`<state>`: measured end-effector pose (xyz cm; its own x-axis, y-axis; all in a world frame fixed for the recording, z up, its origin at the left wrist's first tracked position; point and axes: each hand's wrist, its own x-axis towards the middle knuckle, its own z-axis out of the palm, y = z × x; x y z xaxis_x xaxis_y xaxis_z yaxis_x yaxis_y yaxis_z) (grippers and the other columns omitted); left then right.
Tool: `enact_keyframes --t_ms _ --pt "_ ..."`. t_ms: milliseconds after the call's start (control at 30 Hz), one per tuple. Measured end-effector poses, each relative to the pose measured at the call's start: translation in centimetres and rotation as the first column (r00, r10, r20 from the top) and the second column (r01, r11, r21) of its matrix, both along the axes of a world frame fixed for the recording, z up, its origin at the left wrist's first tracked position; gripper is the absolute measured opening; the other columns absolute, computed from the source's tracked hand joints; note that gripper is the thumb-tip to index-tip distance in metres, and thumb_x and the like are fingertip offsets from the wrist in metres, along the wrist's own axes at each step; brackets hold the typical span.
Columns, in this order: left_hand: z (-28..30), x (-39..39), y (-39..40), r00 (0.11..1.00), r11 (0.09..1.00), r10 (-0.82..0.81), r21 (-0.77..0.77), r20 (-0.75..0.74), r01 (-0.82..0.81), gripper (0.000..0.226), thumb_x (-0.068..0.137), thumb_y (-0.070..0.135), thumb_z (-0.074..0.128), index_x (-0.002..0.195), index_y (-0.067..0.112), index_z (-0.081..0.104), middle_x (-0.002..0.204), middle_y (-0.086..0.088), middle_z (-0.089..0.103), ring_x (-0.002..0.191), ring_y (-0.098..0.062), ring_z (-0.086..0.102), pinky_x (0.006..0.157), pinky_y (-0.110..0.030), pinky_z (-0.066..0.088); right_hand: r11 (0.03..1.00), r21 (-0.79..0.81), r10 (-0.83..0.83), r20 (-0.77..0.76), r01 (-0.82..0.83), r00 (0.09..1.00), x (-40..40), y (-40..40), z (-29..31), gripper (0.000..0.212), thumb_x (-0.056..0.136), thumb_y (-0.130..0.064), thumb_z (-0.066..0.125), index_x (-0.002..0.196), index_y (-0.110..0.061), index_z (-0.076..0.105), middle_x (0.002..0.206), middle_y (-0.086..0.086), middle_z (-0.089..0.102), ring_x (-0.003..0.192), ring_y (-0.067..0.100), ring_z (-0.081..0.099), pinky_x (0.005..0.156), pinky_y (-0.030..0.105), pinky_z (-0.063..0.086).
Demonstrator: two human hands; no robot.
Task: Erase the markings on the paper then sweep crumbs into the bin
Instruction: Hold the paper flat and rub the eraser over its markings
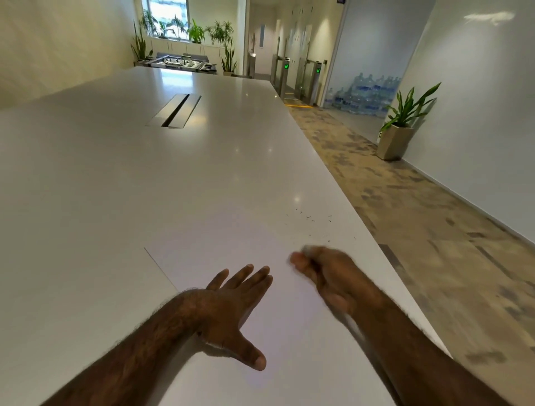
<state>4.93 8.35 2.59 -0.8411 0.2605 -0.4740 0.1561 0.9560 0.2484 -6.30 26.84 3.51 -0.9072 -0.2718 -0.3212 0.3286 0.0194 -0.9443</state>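
Right hand [324, 272], fist closed on a blurred pale eraser [307, 249], is nearer the crumbs [312, 221] beyond its knuckles; left hand [231, 301] lies flat, fingers spread, on the paper [220, 240].

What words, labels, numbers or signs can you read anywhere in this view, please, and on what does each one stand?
No text can be read in this view.
Blue sign at the top of the corridor wall: cut off by the frame edge, unreadable.
Blue labels on the stacked water bottles: too small and blurred.
Green lights on the entry gates: symbols too small to make out.
Paper under the left hand: no legible marks.
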Motion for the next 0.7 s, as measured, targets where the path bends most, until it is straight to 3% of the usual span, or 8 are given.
enact_keyframes --t_ms 67,200,267,333,400,533,633,700 --pt "0.0 0.0 0.1 1.0 1.0 -0.004 0.008 0.004 0.004 0.127 0.072 0.079 0.059 0.146 0.031 -0.031 0.147 0.018 -0.044 0.134 -0.005 -0.043 0.109 -0.036 -0.028 0.975 0.027 -0.213 -0.133 0.219 0.968 -1.8 -0.5 0.2 0.019 0.1 -0.01 0.045 0.092 -0.004 0.061 0.079 0.01 0.065 0.083 0.029 0.061 0.086 0.04 0.051" --pt "0.3 -0.1 0.0 1.0 0.999 0.024 0.034 0.019 -0.024 0.128 0.072 0.078 0.061 0.146 0.032 -0.032 0.15 0.016 -0.041 0.136 -0.006 -0.04 0.11 -0.038 -0.027 0.969 -0.199 0.178 0.163 -0.145 0.97 0.2 -2.6 0.1 0.022 0.097 -0.007 0.051 0.112 0.008 0.058 0.104 0.023 0.069 0.096 0.028 0.069 0.089 0.039 0.056" --pt "0.5 -0.1 0.1 0.999 1.0 0.015 0.017 0.029 -0.016 0.127 0.072 0.077 0.06 0.146 0.031 -0.031 0.15 0.016 -0.04 0.136 -0.006 -0.04 0.111 -0.038 -0.027 0.98 -0.191 0.091 0.21 -0.05 0.973 -0.8 -3.4 -0.4 0.023 0.096 -0.003 0.05 0.116 0.009 0.055 0.107 0.024 0.066 0.097 0.029 0.069 0.083 0.035 0.058" --pt "0.5 0.1 0.2 1.0 1.0 0.008 0.008 0.028 -0.008 0.125 0.073 0.077 0.06 0.147 0.03 -0.03 0.149 0.017 -0.041 0.136 -0.005 -0.04 0.112 -0.039 -0.026 0.976 -0.056 -0.21 0.017 0.211 0.978 -3.3 -3.6 -0.4 0.021 0.097 -0.006 0.046 0.114 0.001 0.057 0.097 0.014 0.065 0.093 0.026 0.066 0.08 0.034 0.055" --pt "0.5 0.1 0.2 0.999 1.0 0.01 0.019 0.032 -0.01 0.126 0.073 0.077 0.06 0.148 0.03 -0.029 0.149 0.017 -0.041 0.136 -0.006 -0.04 0.115 -0.043 -0.024 0.94 0.045 -0.328 -0.164 0.339 0.93 -4.3 -4.2 -0.2 0.018 0.098 -0.012 0.045 0.108 -0.005 0.059 0.093 0.01 0.065 0.091 0.027 0.066 0.084 0.039 0.053" --pt "0.2 -0.3 0.1 0.999 0.999 0.028 0.029 0.041 -0.029 0.124 0.072 0.078 0.06 0.148 0.033 -0.028 0.152 0.015 -0.038 0.137 -0.008 -0.039 0.116 -0.047 -0.021 0.999 -0.038 0.008 -0.145 -0.014 0.989 -2.3 -6.1 -1.5 0.017 0.101 -0.009 0.041 0.106 -0.004 0.056 0.094 0.014 0.064 0.088 0.025 0.062 0.083 0.031 0.052" --pt "0.0 -0.4 0.2 0.999 0.998 0.034 0.042 0.031 -0.036 0.123 0.072 0.077 0.06 0.149 0.034 -0.026 0.153 0.017 -0.036 0.138 -0.008 -0.038 0.116 -0.046 -0.022 0.936 0.25 -0.094 -0.506 0.25 0.858 -3.2 -6.3 -2.7 0.01 0.1 -0.012 0.043 0.1 -0.011 0.053 0.094 0.005 0.062 0.089 0.021 0.06 0.074 0.024 0.044" --pt "0.3 -0.3 -0.5 0.997 0.989 0.063 0.131 0.032 -0.067 0.119 0.072 0.077 0.061 0.151 0.036 -0.018 0.156 0.02 -0.029 0.141 -0.004 -0.03 0.118 -0.043 -0.017 0.881 0.38 0.046 -0.663 0.282 0.747 -3.5 -6.1 -3.4 0.01 0.1 -0.017 0.044 0.105 -0.014 0.052 0.098 0.001 0.064 0.089 0.018 0.061 0.075 0.025 0.044"
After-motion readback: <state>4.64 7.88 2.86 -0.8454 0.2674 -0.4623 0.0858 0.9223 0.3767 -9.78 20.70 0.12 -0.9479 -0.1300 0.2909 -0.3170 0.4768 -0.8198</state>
